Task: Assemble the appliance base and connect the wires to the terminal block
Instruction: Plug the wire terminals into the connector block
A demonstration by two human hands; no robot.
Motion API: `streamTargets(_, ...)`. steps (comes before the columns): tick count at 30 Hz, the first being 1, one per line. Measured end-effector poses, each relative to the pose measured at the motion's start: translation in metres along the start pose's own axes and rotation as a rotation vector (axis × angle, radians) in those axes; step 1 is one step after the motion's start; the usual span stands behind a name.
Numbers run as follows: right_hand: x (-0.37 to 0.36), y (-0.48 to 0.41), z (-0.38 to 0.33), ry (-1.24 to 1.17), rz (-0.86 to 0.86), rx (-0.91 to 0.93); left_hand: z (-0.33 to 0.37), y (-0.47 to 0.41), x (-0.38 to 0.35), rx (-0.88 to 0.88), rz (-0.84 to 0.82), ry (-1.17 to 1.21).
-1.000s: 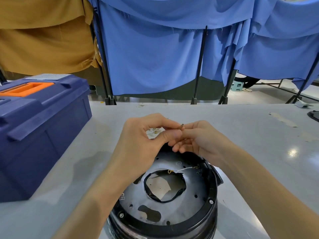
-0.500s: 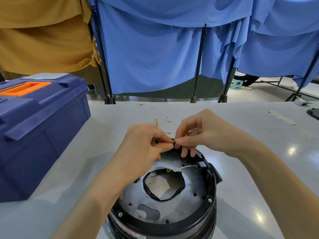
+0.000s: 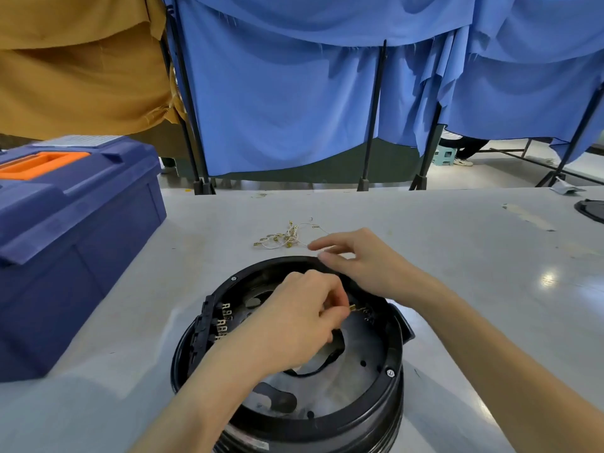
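Observation:
A round black appliance base (image 3: 390,351) stands upside down near the table's front edge, its grey metal plate facing up. My left hand (image 3: 294,318) is inside the rim and pinches a small brass wire terminal (image 3: 353,308) near the right inner wall. My right hand (image 3: 359,263) hovers over the far rim with its fingers loosely extended, holding nothing. A row of metal tabs on a black terminal block (image 3: 222,320) shows at the left inner wall. A bundle of thin white wires with brass terminals (image 3: 284,238) lies on the table just beyond the base.
A large blue toolbox (image 3: 75,230) with an orange handle stands on the left of the grey table (image 3: 474,256). Blue and mustard cloth screens on black stands close off the far edge. A dark object (image 3: 593,209) sits at the far right edge.
Both hands were pinching a terminal together above the far rim. Now my left hand has carried it down inside the base, and my right hand has let go and opened.

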State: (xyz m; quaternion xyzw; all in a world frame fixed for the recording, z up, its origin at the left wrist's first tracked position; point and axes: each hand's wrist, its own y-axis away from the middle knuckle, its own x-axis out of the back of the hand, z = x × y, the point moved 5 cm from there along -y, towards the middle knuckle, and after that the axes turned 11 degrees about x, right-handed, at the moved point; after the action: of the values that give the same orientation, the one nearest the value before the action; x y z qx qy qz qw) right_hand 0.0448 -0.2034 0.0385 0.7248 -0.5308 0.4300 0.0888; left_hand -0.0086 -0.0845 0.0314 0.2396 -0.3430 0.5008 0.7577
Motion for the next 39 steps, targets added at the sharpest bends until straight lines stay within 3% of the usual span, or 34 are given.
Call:
streamTargets(5,-0.011,0.0,0.008,-0.084,0.017,-0.024,-0.003,-0.004,-0.002,-0.004,0.029,-0.118)
streamTargets(12,-0.013,0.0,0.019,-0.228,0.056,-0.038,-0.003,-0.006,-0.005,-0.039,0.069,-0.068)
streamTargets(19,-0.015,0.001,0.024,-0.242,0.089,-0.051,-0.004,-0.01,-0.011,-0.039,0.155,-0.018)
streamTargets(39,-0.016,0.002,0.026,-0.317,0.119,-0.1,-0.001,-0.01,-0.009,-0.069,0.174,-0.003)
